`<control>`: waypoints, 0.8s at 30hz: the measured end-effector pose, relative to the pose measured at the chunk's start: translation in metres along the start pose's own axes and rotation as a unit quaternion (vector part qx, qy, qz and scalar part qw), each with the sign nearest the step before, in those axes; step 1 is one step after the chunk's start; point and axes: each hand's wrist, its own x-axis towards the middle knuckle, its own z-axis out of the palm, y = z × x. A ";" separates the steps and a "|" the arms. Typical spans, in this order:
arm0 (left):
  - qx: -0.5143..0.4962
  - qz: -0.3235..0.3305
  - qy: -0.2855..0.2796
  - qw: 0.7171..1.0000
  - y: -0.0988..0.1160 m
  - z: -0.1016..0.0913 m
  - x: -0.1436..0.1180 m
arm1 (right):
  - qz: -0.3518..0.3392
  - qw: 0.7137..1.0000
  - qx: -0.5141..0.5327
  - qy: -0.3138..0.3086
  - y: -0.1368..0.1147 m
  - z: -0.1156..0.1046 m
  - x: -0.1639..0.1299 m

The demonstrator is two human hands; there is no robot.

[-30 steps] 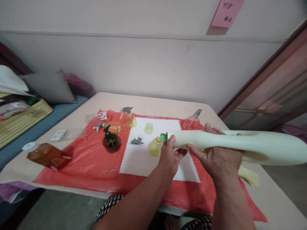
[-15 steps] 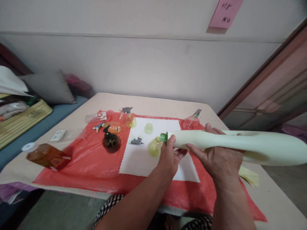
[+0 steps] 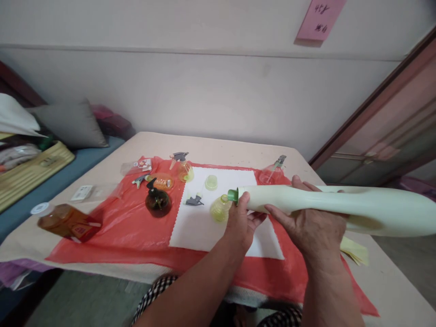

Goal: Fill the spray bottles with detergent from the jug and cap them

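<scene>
One smooth, pale green jug (image 3: 361, 204) lay level, the left hand (image 3: 238, 225) pinching its neck, the right hand (image 3: 313, 227) clasping its middle. From where I stood, its green spout (image 3: 233, 195) seemed to meet one ribbed yellow bottle (image 3: 219, 210), partly blocked by the left hand, on one scalloped white sheet (image 3: 194, 231) near one trigger head (image 3: 194, 200).

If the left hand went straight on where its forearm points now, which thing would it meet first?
The pale green container, which the left hand touches near its green-tipped end. Past it, the pink spray bottle seems roughly in line, though depth is unclear.
</scene>
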 end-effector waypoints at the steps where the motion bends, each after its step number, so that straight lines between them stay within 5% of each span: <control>1: 0.001 0.001 0.000 1.000 0.000 0.000 0.000 | 0.000 1.000 0.001 -0.002 0.000 0.000 0.000; 24: -0.001 0.003 -0.007 1.000 0.002 0.002 -0.002 | 0.015 1.000 0.008 -0.017 0.000 -0.001 0.000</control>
